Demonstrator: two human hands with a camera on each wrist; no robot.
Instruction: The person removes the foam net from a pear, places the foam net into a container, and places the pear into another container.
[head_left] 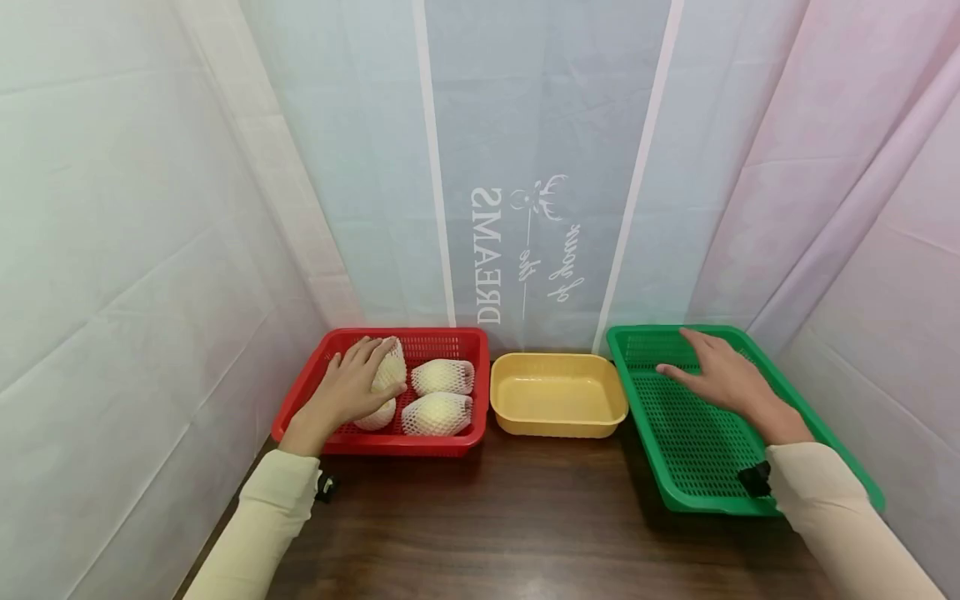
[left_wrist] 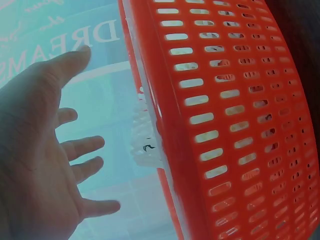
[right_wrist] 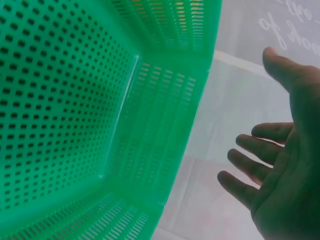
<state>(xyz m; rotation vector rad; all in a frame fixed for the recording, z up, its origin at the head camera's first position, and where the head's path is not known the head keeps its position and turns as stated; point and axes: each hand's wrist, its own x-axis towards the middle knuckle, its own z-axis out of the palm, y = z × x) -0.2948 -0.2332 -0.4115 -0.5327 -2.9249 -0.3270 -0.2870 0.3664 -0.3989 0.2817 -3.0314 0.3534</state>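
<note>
My left hand [head_left: 351, 385], fingers spread, hovers over the red basket [head_left: 442, 448] and holds nothing. Inside that basket lie several pale round fruits in white foam nets, among them one fruit [head_left: 442, 377] at the back right and another fruit [head_left: 438, 414] in front of it. Part of the fruit beneath my left hand is hidden by it. My right hand [head_left: 726, 377] is spread above the green basket [head_left: 675, 492], with nothing in its grasp. In the right wrist view its fingers [right_wrist: 255, 150] are apart and the basket's mesh floor shows bare.
Between the two baskets stands a yellow plastic tub [head_left: 558, 425] with nothing in it. All three containers rest on a dark wooden table [head_left: 525, 517]. A printed curtain [head_left: 540, 125] hangs right behind them, and pale cloth walls close off both sides.
</note>
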